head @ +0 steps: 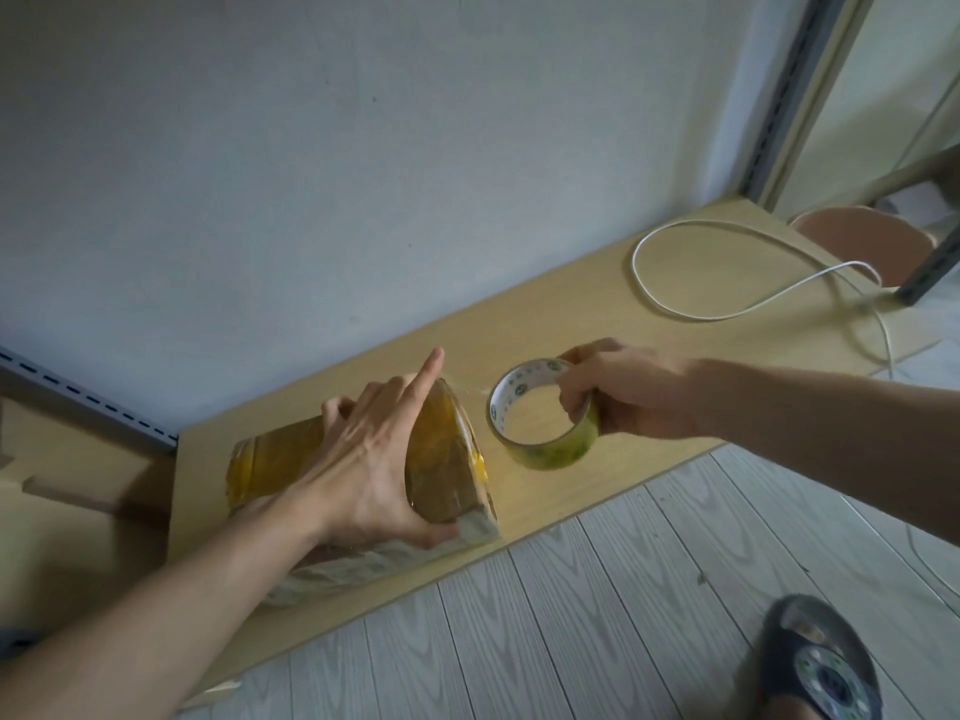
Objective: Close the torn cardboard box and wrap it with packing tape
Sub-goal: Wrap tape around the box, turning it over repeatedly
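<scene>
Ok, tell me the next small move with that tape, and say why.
Probably pull the tape roll in the right hand away from the box and round its near end. A short strand runs from the roll to the box's upper edge, the left hand grips the box, and the torn pale edge at the bottom looks uncovered.

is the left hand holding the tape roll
No, the right hand grips the tape roll; the left hand holds the box.

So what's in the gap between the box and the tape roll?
In the head view, a thin strip of clear tape stretches from the tape roll to the box; beneath it is only bare wooden board.
</scene>
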Motion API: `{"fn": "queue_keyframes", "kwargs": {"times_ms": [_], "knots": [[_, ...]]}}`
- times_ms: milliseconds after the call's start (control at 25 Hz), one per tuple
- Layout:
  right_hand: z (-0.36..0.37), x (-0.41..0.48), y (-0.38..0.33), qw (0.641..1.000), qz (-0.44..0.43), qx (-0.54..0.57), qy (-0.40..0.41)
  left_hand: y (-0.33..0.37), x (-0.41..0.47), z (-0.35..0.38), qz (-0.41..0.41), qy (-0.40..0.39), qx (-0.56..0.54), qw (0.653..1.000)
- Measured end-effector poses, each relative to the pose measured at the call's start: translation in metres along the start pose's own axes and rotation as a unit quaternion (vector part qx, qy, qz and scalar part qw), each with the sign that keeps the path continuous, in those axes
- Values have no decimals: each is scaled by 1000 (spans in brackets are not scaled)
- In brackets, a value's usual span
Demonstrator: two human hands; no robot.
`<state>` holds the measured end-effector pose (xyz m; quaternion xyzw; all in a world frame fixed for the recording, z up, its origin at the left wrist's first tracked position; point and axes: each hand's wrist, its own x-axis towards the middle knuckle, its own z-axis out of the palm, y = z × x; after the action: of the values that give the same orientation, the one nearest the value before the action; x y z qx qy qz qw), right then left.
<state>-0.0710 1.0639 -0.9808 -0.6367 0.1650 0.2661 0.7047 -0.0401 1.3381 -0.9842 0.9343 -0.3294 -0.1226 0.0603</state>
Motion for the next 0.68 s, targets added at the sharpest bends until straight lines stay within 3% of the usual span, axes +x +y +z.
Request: {"fn": "queue_keyframes", "kwargs": {"times_ms": [200, 320, 480, 680], "knots": [[11, -6, 19, 997, 24, 74, 0, -1, 0, 1, -1, 3, -1, 1000], [18, -16, 25, 999, -29, -36, 27, -1, 1, 1, -10, -6, -2, 1000], [36, -36, 34, 999, -29, 22, 0, 1, 3, 2, -16, -11, -2, 1000], [41, -52, 43, 997, -49, -53, -1, 3, 3, 1, -17, -18, 13, 1000]]}}
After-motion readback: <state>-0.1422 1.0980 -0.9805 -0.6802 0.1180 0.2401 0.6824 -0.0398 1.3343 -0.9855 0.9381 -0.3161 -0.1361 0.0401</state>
